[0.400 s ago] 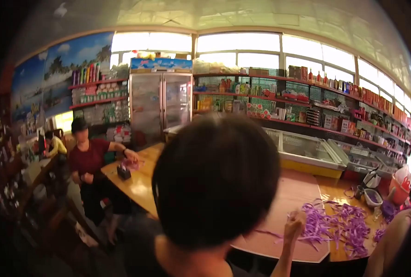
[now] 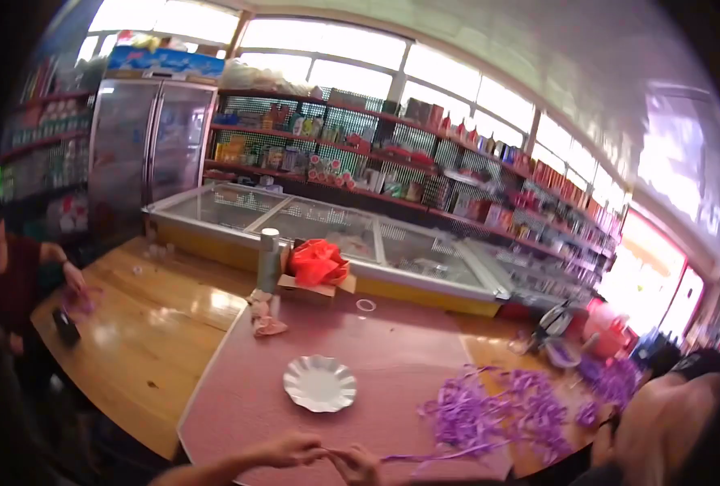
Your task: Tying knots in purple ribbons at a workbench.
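Note:
At the lower edge my left hand (image 2: 295,448) and my right hand (image 2: 355,465) meet, fingers pinched. A thin strand runs between their fingertips, blurred and dark there. From my right hand a purple ribbon (image 2: 445,455) trails rightward to a heap of purple ribbons (image 2: 489,409) on the pink tabletop cover (image 2: 238,397). Just beyond my hands lies a white fluted plate (image 2: 320,383) with nothing visible on it.
Farther back stand a grey-green cylinder (image 2: 268,263) and an open cardboard box (image 2: 315,287) with a red plastic bag (image 2: 319,261). One person (image 2: 20,267) is at the left, another (image 2: 667,413) at the right near more ribbons. Glass-topped freezers (image 2: 327,227) line the far side.
The view has swung right and down. The back of a person's head that filled the middle is gone. My hands, the plate and the box now show.

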Motion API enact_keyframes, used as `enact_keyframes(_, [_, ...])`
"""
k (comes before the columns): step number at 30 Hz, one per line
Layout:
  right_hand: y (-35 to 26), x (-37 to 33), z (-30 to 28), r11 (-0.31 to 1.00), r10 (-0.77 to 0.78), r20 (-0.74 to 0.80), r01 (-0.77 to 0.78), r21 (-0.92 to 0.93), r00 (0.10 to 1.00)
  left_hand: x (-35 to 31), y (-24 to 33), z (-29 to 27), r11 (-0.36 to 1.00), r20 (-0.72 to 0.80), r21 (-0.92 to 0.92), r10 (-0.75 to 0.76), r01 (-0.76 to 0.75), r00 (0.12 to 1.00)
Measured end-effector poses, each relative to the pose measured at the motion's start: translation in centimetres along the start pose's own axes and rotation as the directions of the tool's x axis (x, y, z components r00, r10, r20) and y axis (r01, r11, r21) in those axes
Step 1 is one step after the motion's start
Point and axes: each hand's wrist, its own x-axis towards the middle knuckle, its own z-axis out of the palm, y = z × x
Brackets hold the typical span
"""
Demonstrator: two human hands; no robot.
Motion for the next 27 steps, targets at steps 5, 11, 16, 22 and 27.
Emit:
enact_keyframes(5, [-3.8,0.8,0.6,0.993,0.111,0.038,-0.109,-0.033,0.993,-2.9,-0.4,0.5,0.968,-0.080,-0.250,-0.014,-0.007,0.997])
enact_keyframes(11, [-2.3,3.9,-1.8,0.997,0.043,0.008,-0.042,-0.063,0.999,1.6,0.4,0.5,0.961,-0.153,-0.277,-0.070,0.025,0.986])
enact_keyframes(16, [-2.7,3.6,-2.0,0.995,0.036,-0.007,-0.036,-0.094,0.999,1.9,1.2,2.2,0.918,-0.189,-0.396,-0.050,-0.029,0.981])
enact_keyframes(22, [-2.7,2.4,-1.3,0.990,0.140,-0.072,-0.138,0.030,0.988,0.8,1.8,3.2,0.900,-0.238,-0.434,-0.080,-0.033,0.968])
enact_keyframes(27, [-3.3,2.4,-1.4,0.996,0.066,-0.028,-0.068,-0.050,0.997,0.5,1.2,2.9,0.831,-0.254,-0.555,-0.128,-0.036,0.959])
